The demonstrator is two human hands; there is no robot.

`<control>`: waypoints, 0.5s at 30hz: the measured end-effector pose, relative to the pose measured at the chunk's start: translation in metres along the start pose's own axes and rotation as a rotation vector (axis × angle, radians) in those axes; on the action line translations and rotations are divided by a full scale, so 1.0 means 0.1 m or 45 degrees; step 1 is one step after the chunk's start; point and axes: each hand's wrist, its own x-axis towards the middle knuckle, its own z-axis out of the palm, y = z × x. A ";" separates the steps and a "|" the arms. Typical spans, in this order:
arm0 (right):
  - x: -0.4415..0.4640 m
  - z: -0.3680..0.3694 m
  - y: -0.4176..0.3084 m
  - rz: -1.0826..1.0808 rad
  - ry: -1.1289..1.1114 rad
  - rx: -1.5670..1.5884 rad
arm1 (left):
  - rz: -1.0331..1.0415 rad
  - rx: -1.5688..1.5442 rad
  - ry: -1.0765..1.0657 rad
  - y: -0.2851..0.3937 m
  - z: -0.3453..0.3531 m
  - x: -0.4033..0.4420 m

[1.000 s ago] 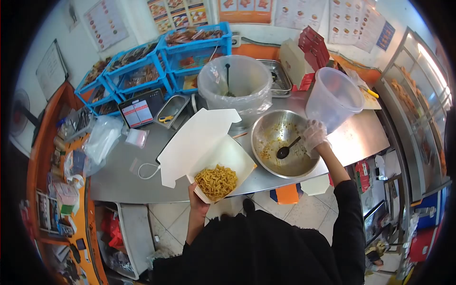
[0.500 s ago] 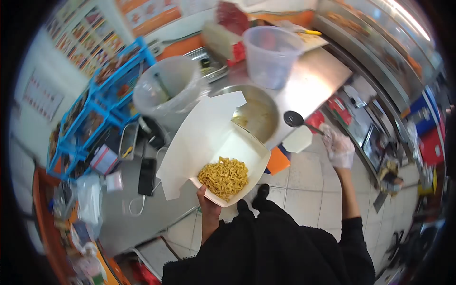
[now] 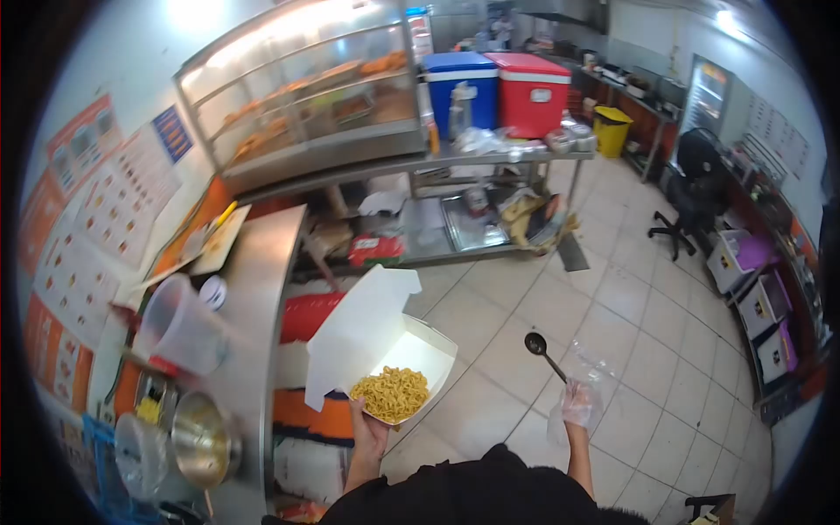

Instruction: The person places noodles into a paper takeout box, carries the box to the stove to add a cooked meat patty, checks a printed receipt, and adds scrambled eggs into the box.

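The left hand [image 3: 370, 435] supported the open box [image 3: 432, 348] from below, fingers gripping its edge, keeping the noodles [image 3: 391, 393] contained. The gloved right fingers [image 3: 575, 404] gripped the black spoon [image 3: 547, 355], bowl outward.

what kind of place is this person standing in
Probably a small takeaway kitchen or food stall: a lit glass display cabinet holds trays of browned food, menu-like sheets hang on the wall, and the left hand holds an open carton of noodles.
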 end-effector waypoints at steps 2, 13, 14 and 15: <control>0.16 0.04 0.53 -0.005 0.200 0.062 | -0.106 0.021 -0.056 -0.52 0.35 0.31; 1.66 -0.11 1.76 0.170 0.362 -0.226 | -0.508 -0.078 -0.249 -2.63 1.80 1.78; 1.86 -0.22 1.81 0.207 0.409 -0.228 | -0.544 -0.118 -0.279 -2.86 1.80 1.99; 2.10 -0.29 1.88 0.205 0.429 -0.249 | -0.553 -0.140 -0.296 -3.05 1.91 2.16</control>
